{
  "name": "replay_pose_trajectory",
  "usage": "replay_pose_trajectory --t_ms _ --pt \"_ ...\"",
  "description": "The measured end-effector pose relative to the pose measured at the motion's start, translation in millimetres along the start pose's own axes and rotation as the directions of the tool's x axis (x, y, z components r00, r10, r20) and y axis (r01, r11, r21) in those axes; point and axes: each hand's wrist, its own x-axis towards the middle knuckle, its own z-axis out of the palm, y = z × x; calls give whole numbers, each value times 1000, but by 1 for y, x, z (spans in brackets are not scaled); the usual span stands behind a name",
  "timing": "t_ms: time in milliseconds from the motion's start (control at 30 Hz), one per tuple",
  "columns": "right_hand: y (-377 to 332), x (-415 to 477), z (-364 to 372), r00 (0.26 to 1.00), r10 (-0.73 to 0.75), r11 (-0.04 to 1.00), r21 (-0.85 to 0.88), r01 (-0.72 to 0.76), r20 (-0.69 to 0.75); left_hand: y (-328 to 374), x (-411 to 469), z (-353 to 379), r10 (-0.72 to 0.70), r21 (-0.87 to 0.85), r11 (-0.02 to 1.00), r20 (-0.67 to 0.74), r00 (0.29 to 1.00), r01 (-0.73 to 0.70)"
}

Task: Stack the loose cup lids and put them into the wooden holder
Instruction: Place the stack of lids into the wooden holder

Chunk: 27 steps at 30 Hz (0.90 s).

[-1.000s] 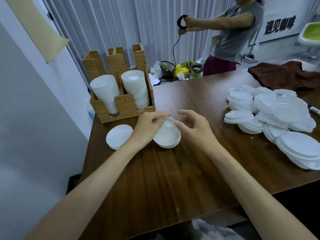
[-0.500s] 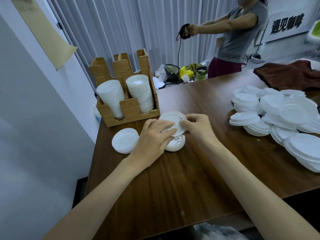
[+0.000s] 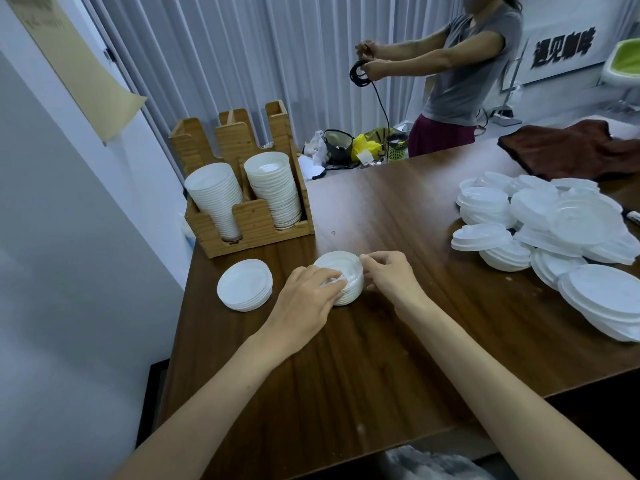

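Your left hand (image 3: 306,301) presses nearly straight fingers on the small lid stack (image 3: 337,263) on the table (image 3: 346,368), your right hand (image 3: 393,277) pinches its rim, and the wooden holder (image 3: 254,221) stands near beyond.

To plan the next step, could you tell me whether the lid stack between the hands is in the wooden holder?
Out: the lid stack sits on the table, apart from the wooden holder.

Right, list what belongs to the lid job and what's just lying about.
Job: lid stack between left hand and right hand, second lid stack, loose lid pile, wooden holder.
Lying about: brown cloth, yellow bag, coiled black cable.
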Motion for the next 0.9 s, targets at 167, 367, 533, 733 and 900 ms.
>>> replay_pose_trajectory --t_ms 167,367,533,733,900 --pt "2 -2 1 1000 -29 998 -49 30 10 -2 -2 4 36 -13 999 16 999 -35" --pt "8 0 3 998 -56 994 -89 56 7 -7 -2 5 50 -96 994 5 999 -49" --pt "8 3 9 999 24 1000 2 -25 42 -13 -2 8 54 -99 994 8 998 -53" --pt "5 1 14 999 41 990 139 -36 -32 -19 -2 6 101 -24 994 -62 993 -102" --pt "-21 5 18 998 64 968 243 -65 13 -27 5 -9 77 -43 996 -101 992 -82"
